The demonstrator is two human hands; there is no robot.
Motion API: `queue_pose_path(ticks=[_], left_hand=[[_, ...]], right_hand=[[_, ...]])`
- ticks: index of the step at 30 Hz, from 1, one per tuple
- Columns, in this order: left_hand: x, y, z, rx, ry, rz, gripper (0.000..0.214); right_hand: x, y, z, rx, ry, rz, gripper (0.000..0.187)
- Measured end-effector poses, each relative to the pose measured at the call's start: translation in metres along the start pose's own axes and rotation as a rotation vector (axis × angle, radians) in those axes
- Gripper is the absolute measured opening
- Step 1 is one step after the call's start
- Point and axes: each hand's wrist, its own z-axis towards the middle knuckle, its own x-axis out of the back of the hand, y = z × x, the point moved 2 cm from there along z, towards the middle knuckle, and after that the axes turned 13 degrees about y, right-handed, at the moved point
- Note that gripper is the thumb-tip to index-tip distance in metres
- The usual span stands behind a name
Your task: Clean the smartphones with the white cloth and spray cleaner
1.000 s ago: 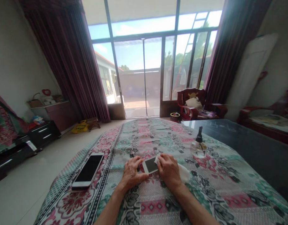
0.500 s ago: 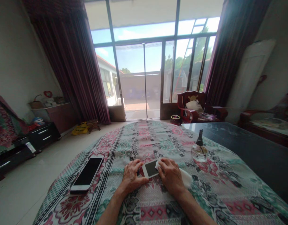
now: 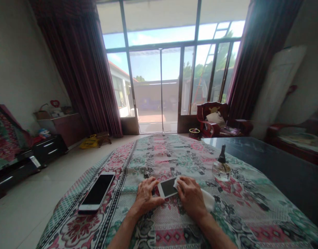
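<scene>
A small white smartphone [image 3: 167, 188] with a dark screen lies slightly tilted on the patterned tablecloth [image 3: 159, 159]. Its left end is steadied between the thumb and fingers of my left hand [image 3: 146, 196]. My right hand [image 3: 190, 195] is closed on a white cloth or tissue [image 3: 208, 200], pressing a bunched corner of it against the right part of the screen. The phone's right end is hidden under those fingers. Farther left lies a larger white phone [image 3: 99, 191], screen up and black. To the right stands a clear spray bottle [image 3: 221, 170] with a black nozzle.
A dark tabletop [image 3: 268, 162] adjoins the cloth on the right. Beyond the table are glass doors [image 3: 159, 90], a red wooden chair [image 3: 213, 119] and a small pot [image 3: 194, 132]. A yellow bag [image 3: 89, 142] rests on the floor at left, near black drawers [image 3: 50, 148].
The whole view has shifted slightly to the right. My right hand and the cloth sit a touch farther right on the phone; my left hand keeps its place on it.
</scene>
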Motion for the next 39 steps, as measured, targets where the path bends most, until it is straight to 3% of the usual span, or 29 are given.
queue_pose_path(ticks=[7, 13, 19, 22, 27, 39], left_hand=[[0.002, 0.001, 0.000, 0.003, -0.002, -0.001, 0.065], [0.004, 0.001, 0.001, -0.002, -0.028, 0.012, 0.063], [0.006, 0.001, 0.002, -0.016, -0.069, 0.023, 0.062], [0.007, 0.002, 0.002, -0.041, -0.074, 0.025, 0.062], [0.005, 0.001, 0.002, -0.048, -0.068, 0.036, 0.061], [0.013, 0.001, 0.000, -0.081, -0.118, 0.035, 0.067]], right_hand=[[0.003, 0.019, 0.005, -0.099, 0.047, -0.073, 0.021], [0.002, 0.010, 0.002, -0.009, -0.007, 0.043, 0.021], [0.005, 0.037, 0.014, 0.128, -0.136, 0.218, 0.020], [0.005, 0.046, 0.018, 0.085, -0.114, 0.276, 0.021], [0.004, 0.046, 0.017, 0.020, -0.063, 0.303, 0.021], [0.010, 0.046, 0.013, 0.086, -0.089, 0.390, 0.017]])
